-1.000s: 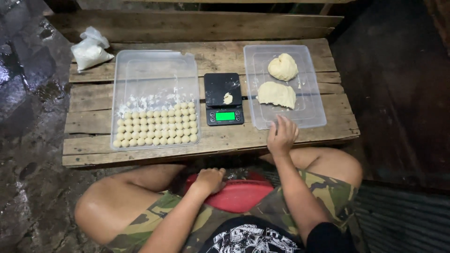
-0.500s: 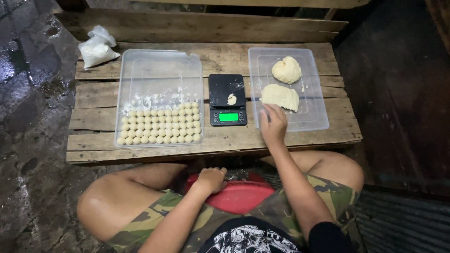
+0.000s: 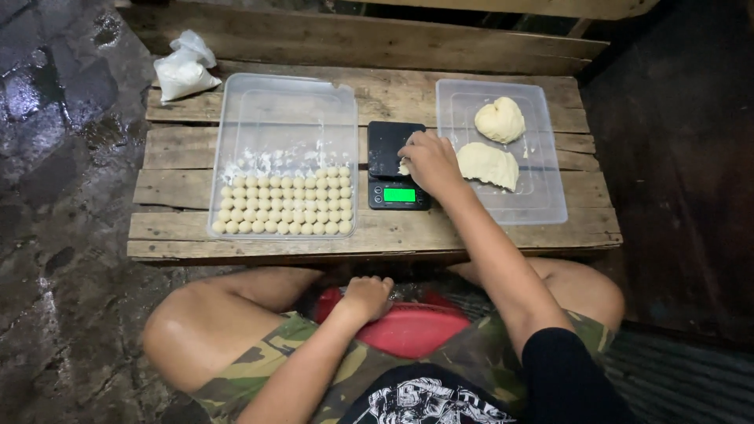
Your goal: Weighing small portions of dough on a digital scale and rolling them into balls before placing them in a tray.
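Note:
My right hand (image 3: 430,162) reaches over the small black scale (image 3: 397,165) and closes its fingers on the little piece of dough (image 3: 404,166) lying on the scale's plate. The scale's green display (image 3: 399,195) is lit. My left hand (image 3: 366,297) rests as a loose fist on a red stool (image 3: 412,330) between my knees, holding nothing. Left of the scale a clear plastic tray (image 3: 287,102) holds several rows of small dough balls (image 3: 283,204). Right of it, a second clear tray (image 3: 542,200) carries two large dough lumps (image 3: 500,119) (image 3: 488,164).
All of it sits on a low wooden pallet table (image 3: 377,235). A white plastic bag of powder (image 3: 182,72) lies at the table's far left corner. Wet dark ground (image 3: 55,235) is on the left, and my bare knees press against the table's front edge.
My right hand moved from the table's front edge up and left onto the scale, where it now grips the dough piece. The left hand stayed on the red stool.

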